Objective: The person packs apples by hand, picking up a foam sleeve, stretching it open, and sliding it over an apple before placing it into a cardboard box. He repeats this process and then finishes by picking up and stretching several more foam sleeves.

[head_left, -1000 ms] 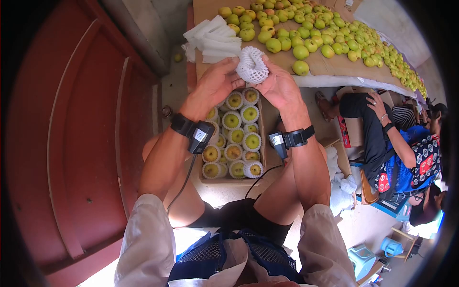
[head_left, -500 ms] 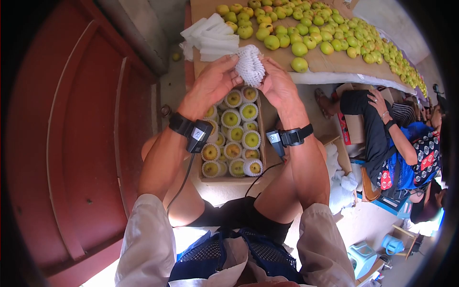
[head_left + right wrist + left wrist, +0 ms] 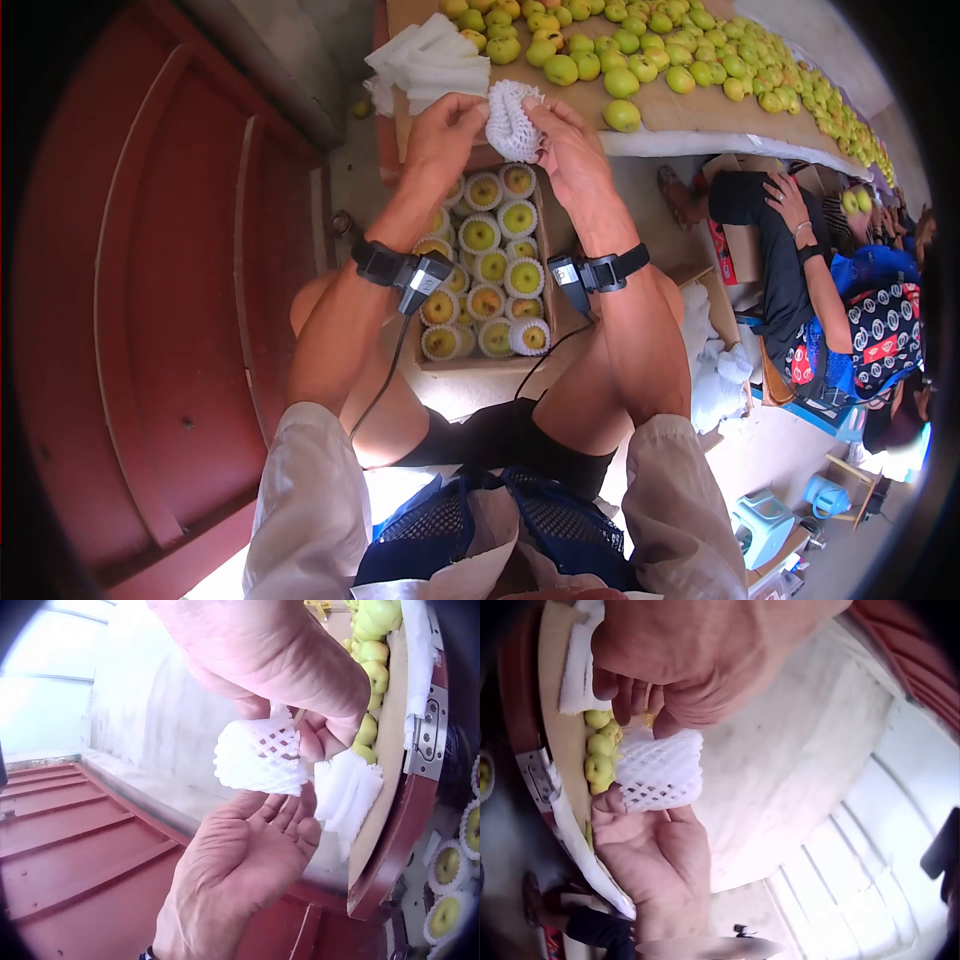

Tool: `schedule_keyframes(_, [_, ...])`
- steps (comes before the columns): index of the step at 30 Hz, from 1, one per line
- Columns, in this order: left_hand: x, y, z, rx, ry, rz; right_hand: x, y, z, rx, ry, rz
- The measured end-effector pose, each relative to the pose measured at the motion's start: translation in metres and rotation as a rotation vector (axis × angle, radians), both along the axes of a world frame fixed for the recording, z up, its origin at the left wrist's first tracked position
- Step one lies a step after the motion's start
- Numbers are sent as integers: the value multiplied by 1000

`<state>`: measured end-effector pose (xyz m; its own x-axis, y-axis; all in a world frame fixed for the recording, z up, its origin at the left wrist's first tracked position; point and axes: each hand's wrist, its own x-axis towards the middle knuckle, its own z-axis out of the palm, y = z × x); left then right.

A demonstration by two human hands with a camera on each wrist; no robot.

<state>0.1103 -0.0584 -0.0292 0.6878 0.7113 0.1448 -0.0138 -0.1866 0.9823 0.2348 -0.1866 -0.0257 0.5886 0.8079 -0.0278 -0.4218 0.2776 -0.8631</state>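
Note:
Both hands hold a white foam net sleeve (image 3: 513,122) above the far end of a box of apples. My left hand (image 3: 445,138) pinches its left edge between thumb and fingers. From the other side, my right hand (image 3: 572,150) grips it, thumb near the top and fingers along its right side. The net bulges roundly in the left wrist view, its diamond mesh stretched at one end; I cannot tell whether an apple is inside. Below, the cardboard box (image 3: 545,240) holds rows of apples (image 3: 480,235) in the same white nets.
A cardboard-covered table (image 3: 690,125) ahead bears many loose green-yellow apples (image 3: 620,115) and a stack of flat foam nets (image 3: 430,60). A red door (image 3: 130,300) stands at left. Another person (image 3: 830,290) sits at right, beside boxes and a blue stool (image 3: 762,530).
The foam net has turned in the hands and looks narrower. The left fingers have drawn together at its left edge, and the right thumb has come over its top right.

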Motion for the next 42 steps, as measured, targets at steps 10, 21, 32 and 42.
schedule_keyframes(10, [-1, -17, 25, -162, -26, -114, -1, -1, 9, -66, -166, -140])
schedule_keyframes(21, [6, -1, 6, -164, -17, -72, -8, -1, 17, -86, -403, -155])
schedule_keyframes(32, [-8, 4, 21, -465, -272, -194, -6, -7, 14, -60, -574, -197])
schedule_keyframes(42, [-9, 7, 3, -263, -195, -123, -23, -13, 19, -115, -725, -160])
